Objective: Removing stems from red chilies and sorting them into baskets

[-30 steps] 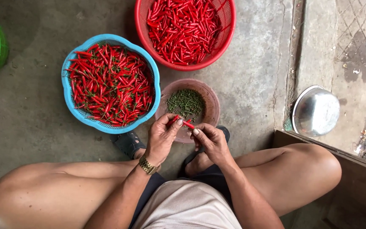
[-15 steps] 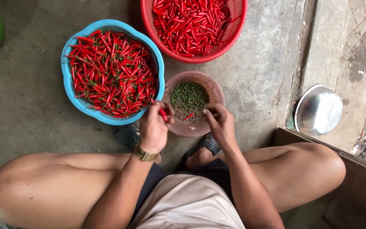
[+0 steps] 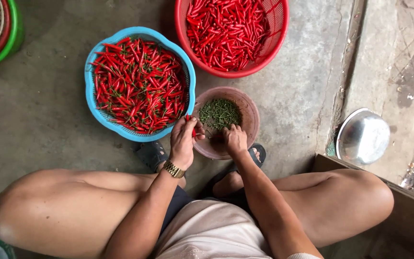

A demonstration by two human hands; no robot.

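The left hand [image 3: 184, 139] sits at the near rim of the blue basket [image 3: 90, 98], fingers pressed together in a pinching grip on a single red chili [image 3: 193, 130]. What shows of that chili runs roughly upright in the picture, pointing away from the body, and it lies right at the gap between the blue basket and the small brown bowl [image 3: 251, 125].

The right hand [image 3: 235, 140] hangs over the near side of that brown bowl, its fingers curled down close above the pile of green stems [image 3: 220, 113]; whether it pinches anything there, I cannot tell, as the fingertips are hidden under the knuckles.

So here is the relation that matters: the chili sits in the left grip, just to the left of the bowl, and the right hand is near it, to its right, with the stem pile just beyond. The heap of chilies in the blue basket lies up and left of the left hand, touching distance. The red basket [image 3: 283, 33] of chilies stands farther off, beyond the bowl, on the concrete floor [image 3: 39, 124].
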